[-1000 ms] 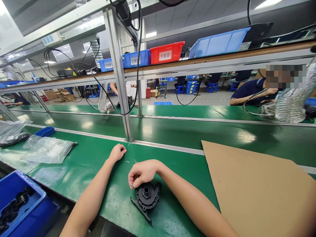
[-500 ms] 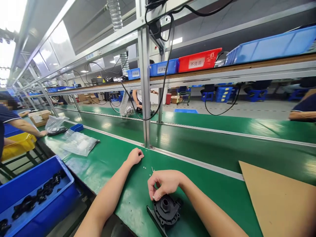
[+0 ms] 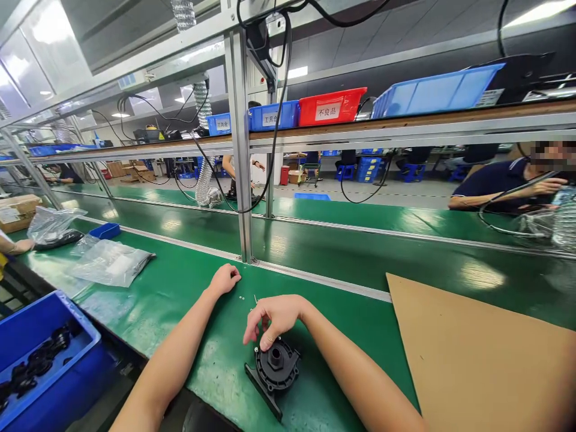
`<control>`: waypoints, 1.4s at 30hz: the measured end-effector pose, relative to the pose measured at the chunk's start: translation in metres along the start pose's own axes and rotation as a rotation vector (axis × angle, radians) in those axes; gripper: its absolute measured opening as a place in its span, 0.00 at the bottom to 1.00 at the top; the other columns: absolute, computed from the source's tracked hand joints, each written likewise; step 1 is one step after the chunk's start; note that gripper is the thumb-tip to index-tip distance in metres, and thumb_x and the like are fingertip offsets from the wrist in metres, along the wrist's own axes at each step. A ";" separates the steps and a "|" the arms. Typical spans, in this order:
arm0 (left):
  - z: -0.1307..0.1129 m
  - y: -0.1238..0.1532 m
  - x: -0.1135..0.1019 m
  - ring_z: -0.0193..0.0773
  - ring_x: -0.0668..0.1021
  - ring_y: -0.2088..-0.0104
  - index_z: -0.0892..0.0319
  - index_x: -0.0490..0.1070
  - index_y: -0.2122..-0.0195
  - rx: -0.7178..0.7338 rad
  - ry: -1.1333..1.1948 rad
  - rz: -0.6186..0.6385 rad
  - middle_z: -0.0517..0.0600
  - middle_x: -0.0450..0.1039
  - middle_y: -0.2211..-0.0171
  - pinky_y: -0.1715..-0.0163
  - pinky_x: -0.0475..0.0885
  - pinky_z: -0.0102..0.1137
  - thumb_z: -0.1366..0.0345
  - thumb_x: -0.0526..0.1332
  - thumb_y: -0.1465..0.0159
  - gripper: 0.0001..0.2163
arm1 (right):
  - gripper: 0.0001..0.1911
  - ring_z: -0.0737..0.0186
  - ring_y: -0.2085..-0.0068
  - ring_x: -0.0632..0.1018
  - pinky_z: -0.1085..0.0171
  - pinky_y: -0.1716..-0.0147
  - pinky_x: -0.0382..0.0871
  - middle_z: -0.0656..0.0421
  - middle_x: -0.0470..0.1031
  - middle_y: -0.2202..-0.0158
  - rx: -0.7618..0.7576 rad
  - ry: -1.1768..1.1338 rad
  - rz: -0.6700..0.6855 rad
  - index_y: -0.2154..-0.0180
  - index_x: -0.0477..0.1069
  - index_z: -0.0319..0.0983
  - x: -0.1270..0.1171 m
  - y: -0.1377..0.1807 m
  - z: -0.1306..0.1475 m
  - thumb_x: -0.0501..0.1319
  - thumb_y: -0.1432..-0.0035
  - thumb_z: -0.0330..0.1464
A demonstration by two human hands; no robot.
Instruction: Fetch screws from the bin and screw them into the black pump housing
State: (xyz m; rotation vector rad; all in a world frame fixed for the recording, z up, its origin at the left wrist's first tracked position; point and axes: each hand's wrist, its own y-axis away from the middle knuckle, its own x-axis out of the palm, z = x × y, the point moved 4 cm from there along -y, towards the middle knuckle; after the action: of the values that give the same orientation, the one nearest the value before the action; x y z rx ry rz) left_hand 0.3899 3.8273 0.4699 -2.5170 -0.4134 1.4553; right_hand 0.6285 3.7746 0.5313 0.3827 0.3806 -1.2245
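A round black plastic housing [image 3: 279, 372] with a central spout and a flat foot lies on the green table near its front edge. Just above its far rim is my right hand [image 3: 276, 318], thumb and fingers apart. A small screw [image 3: 256, 349] stands at the housing's left rim, below the fingertips. Farther off, my left hand [image 3: 224, 280] rests on the table with its fingers curled together; whatever may be between them is hidden. Between the hands lie a few tiny white pieces [image 3: 242, 297] and a thin pin-like piece [image 3: 255, 299].
A blue bin [image 3: 85, 354] with black parts stands at lower left. Plastic bags [image 3: 112, 262] and a small blue tray [image 3: 105, 230] lie left. A brown board [image 3: 472, 354] covers the right side. A metal post [image 3: 243, 198] rises ahead. Another person [image 3: 499, 183] sits across at right.
My right thumb and fingers have parted from a pinch at the housing's rim, leaving the small screw there. My view has turned right. The left hand stays curled on the table.
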 end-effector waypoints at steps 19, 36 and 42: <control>0.010 -0.002 -0.011 0.41 0.76 0.58 0.61 0.81 0.59 0.034 -0.002 0.057 0.54 0.77 0.58 0.54 0.69 0.34 0.73 0.59 0.33 0.10 | 0.09 0.55 0.56 0.76 0.61 0.60 0.65 0.52 0.74 0.55 0.665 0.564 -0.960 0.64 0.80 0.38 -0.029 -0.008 -0.072 0.70 0.41 0.38; -0.014 0.016 -0.023 0.43 0.78 0.57 0.58 0.83 0.64 0.030 -0.204 0.181 0.54 0.77 0.58 0.56 0.68 0.34 0.72 0.64 0.38 0.07 | 0.14 0.66 0.70 0.67 0.65 0.68 0.61 0.62 0.66 0.70 0.204 0.004 -1.297 0.63 0.65 0.38 -0.052 0.000 -0.121 0.55 0.33 0.43; -0.043 0.123 -0.040 0.46 0.76 0.60 0.58 0.77 0.70 0.002 -0.299 0.225 0.56 0.73 0.60 0.59 0.67 0.37 0.64 0.59 0.32 0.11 | 0.30 0.69 0.74 0.61 0.69 0.78 0.49 0.66 0.58 0.72 0.047 -0.381 -1.412 0.62 0.59 0.40 -0.065 0.011 -0.132 0.57 0.45 0.60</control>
State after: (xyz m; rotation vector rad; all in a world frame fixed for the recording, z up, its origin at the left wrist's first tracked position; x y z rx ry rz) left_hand 0.4253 3.6961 0.4856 -2.4112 -0.1758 1.9252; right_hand 0.6104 3.8947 0.4479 -0.1732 0.2648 -2.6284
